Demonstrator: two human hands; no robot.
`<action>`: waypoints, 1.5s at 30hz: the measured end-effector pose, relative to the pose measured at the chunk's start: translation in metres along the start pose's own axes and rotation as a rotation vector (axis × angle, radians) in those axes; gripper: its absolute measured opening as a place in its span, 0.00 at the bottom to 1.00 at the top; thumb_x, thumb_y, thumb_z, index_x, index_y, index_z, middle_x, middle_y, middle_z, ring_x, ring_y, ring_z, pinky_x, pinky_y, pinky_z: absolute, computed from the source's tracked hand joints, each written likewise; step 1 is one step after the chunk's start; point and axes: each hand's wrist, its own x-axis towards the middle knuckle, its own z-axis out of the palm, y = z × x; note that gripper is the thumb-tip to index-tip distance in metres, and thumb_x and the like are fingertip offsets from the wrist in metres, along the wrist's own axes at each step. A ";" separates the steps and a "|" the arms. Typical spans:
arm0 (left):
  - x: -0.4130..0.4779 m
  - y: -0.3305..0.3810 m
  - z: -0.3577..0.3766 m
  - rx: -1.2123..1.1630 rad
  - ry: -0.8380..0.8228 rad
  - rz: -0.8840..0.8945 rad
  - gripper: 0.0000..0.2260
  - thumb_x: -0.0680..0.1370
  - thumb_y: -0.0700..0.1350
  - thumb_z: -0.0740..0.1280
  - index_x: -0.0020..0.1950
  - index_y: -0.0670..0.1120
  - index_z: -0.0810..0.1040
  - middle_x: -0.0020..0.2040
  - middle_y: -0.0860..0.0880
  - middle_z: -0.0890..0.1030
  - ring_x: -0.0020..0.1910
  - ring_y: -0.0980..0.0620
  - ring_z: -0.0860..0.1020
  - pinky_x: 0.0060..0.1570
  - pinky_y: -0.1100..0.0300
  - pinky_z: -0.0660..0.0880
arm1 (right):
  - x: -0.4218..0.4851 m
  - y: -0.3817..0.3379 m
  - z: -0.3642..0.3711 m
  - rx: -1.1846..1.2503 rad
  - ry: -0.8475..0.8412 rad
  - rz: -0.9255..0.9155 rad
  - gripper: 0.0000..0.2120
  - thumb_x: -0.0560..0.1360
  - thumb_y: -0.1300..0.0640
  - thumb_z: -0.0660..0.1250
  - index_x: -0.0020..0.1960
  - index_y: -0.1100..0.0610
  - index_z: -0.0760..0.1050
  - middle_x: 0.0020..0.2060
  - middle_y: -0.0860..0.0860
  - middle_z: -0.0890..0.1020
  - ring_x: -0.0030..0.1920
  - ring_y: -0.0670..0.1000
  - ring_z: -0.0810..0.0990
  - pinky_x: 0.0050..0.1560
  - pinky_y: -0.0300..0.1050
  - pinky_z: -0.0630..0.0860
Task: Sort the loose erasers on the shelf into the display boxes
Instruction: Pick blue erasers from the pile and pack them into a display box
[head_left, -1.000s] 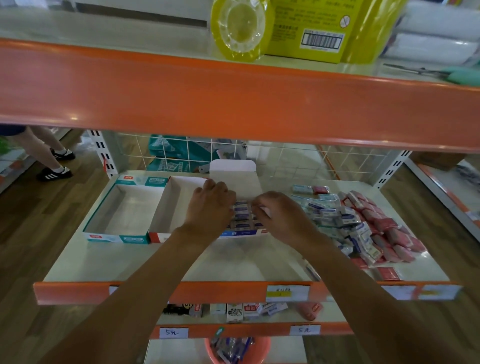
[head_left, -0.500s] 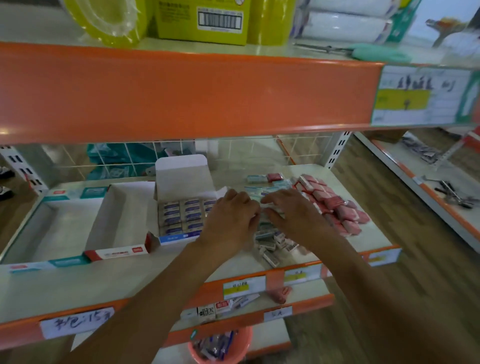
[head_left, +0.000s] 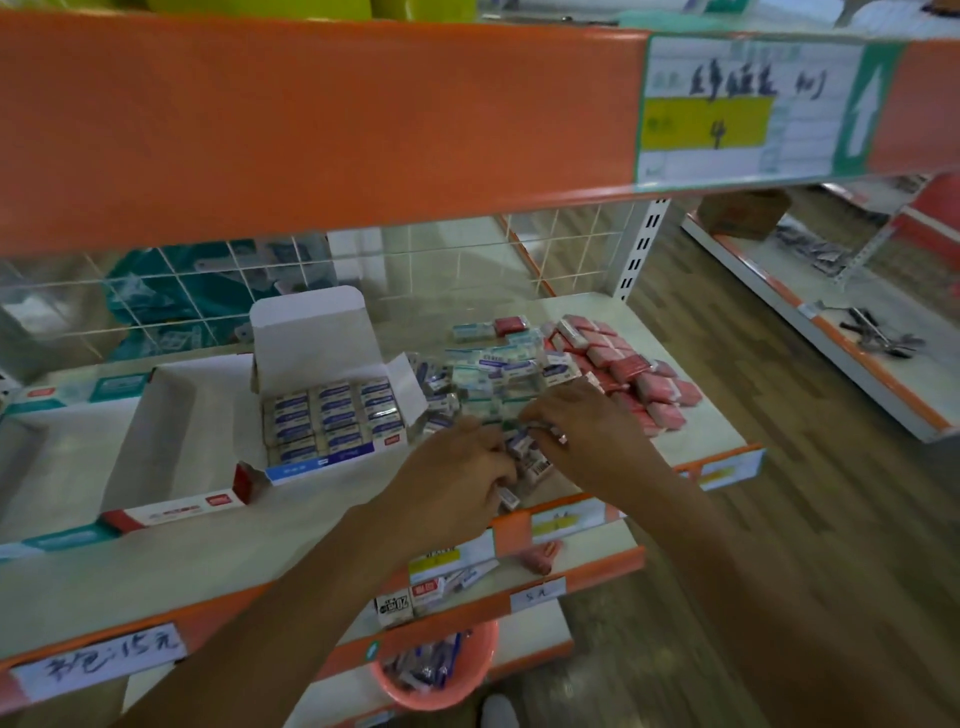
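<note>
Soft, even indoor light, mild motion blur throughout, wide-angle bending at edges.

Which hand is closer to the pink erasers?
Right. The right hand is just left of the pink erasers, nearly touching them. The left hand is farther left, holding blue-and-white erasers.

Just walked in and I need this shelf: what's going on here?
A person is sorting erasers. The left hand holds a few blue-and-white erasers; the right hand pinches another from the loose pile. The blue display box is nearly full; the red-trimmed box beside it looks empty. Pink erasers lie unsorted.
</note>
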 end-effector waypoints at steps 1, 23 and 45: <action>-0.001 -0.001 0.000 0.005 -0.009 -0.001 0.10 0.72 0.41 0.63 0.45 0.46 0.84 0.44 0.47 0.78 0.46 0.45 0.74 0.40 0.55 0.74 | 0.000 0.000 0.001 -0.008 -0.015 -0.010 0.06 0.68 0.61 0.71 0.45 0.56 0.82 0.39 0.52 0.83 0.42 0.56 0.79 0.38 0.43 0.76; 0.000 -0.003 -0.014 -0.450 -0.062 -0.482 0.03 0.75 0.46 0.68 0.48 0.52 0.77 0.41 0.59 0.77 0.39 0.63 0.75 0.35 0.73 0.66 | 0.001 0.002 -0.015 -0.081 -0.250 -0.052 0.10 0.73 0.54 0.70 0.53 0.50 0.82 0.51 0.48 0.80 0.53 0.50 0.77 0.45 0.35 0.66; 0.001 0.001 -0.027 -0.603 -0.020 -0.633 0.02 0.74 0.46 0.68 0.43 0.52 0.76 0.43 0.54 0.79 0.41 0.57 0.77 0.39 0.62 0.73 | 0.010 -0.012 -0.015 0.044 0.080 0.038 0.13 0.80 0.54 0.57 0.49 0.61 0.78 0.43 0.55 0.82 0.44 0.55 0.80 0.43 0.47 0.76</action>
